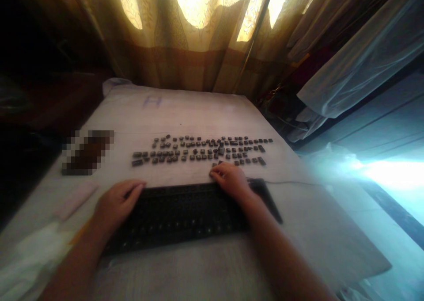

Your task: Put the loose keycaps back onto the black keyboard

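Tabletop, curled right hand beside keycaps

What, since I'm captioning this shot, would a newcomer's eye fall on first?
Probably the many small dark keycaps, spread in rough rows across the pale table. Next, the black keyboard nearer the person, with the left hand by its far left corner and the right hand over its far edge, close to the nearest keycaps. Beyond the table, the yellowish curtain glows brightly along its top.

One keyboard, dozens of keycaps, two hands
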Tool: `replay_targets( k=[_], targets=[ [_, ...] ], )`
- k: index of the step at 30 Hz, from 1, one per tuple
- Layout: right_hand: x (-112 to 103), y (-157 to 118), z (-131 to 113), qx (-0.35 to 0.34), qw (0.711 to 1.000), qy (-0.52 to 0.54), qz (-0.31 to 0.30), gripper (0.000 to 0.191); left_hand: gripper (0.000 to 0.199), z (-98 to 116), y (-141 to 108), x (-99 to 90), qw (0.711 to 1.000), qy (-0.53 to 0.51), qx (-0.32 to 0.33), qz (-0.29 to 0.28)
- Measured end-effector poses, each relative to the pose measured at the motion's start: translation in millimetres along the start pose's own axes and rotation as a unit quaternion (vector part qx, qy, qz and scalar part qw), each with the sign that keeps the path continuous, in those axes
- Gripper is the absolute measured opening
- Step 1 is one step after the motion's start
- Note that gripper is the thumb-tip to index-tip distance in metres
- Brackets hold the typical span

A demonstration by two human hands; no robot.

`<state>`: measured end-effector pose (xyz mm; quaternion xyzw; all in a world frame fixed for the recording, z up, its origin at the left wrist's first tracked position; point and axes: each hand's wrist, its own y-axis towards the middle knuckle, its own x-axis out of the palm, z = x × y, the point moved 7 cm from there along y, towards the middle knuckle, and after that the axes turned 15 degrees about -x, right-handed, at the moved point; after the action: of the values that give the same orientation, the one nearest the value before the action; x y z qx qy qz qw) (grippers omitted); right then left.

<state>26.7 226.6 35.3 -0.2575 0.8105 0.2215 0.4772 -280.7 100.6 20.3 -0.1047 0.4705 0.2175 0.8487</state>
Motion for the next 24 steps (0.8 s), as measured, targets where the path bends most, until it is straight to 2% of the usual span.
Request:
replay_targets(
  k=[7, 16, 18, 24],
  targets=[
    [-3.0, 5.2, -2.9, 0.023, 1.000, -0.013, -0.014, 0.017, 0.044, 3.2, -1.8, -2.3, 1.000, -0.014, 0.024, 0.011],
    [9.0, 20.2, -33.8, -0.011, 0.999, 0.003, -0.031, 0.013, 0.044, -3.8, 1.9, 0.4, 0.998, -0.003, 0.061, 0.031],
    [3.1, 20.3, -27.5, -0.010, 1.000, -0.012, -0.019, 0.014, 0.042, -3.2, 1.5, -0.4, 0.998, -0.001, 0.059, 0.029],
    [-33.3, 9.4, 12.8, 0.006, 0.995, -0.086, 0.053, 0.020, 0.040, -1.2, 1.9, -0.4, 0.998, 0.001, 0.054, 0.024]
  ],
)
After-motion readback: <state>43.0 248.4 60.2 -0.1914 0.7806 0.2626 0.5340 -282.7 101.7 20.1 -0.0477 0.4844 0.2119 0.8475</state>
